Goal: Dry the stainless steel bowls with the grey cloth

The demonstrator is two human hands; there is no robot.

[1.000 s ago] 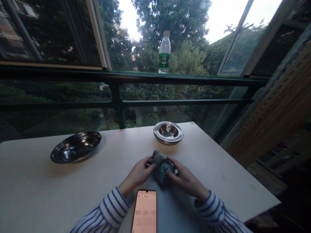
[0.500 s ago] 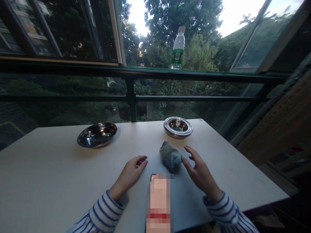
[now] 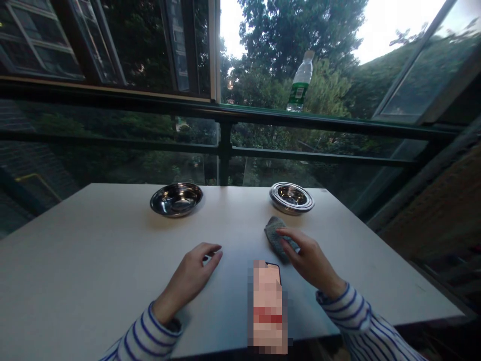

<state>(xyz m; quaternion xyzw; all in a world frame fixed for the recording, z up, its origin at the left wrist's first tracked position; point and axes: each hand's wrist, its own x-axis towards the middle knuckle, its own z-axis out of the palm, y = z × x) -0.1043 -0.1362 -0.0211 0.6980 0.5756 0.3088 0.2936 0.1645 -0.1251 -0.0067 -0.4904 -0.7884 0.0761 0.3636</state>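
My right hand (image 3: pixel 310 253) reaches over the right part of a crumpled grey-green cloth (image 3: pixel 273 226). Its thumb and forefinger are apart, with some of the cloth showing between them; whether the fingertips touch it I cannot tell. The palm side is hidden. My left hand (image 3: pixel 191 268) hovers over or rests on the white table with its fingers loosely curled, a small gap between thumb and forefinger, and nothing in it. Between the hands, nearer to me, a phone (image 3: pixel 278 271) lies with most of it blurred out by blocks.
A wide steel bowl (image 3: pixel 176 200) stands at the back left of the white table (image 3: pixel 112 271). Smaller stacked steel bowls (image 3: pixel 292 198) are at the back right, just behind the cloth. A plastic bottle (image 3: pixel 300 85) with a green label stands by the dark railing (image 3: pixel 338 120).
My right hand has come over the cloth from its right side, and its fingers now overlap it. The view has shifted, so the bowls and bottle appear further right.
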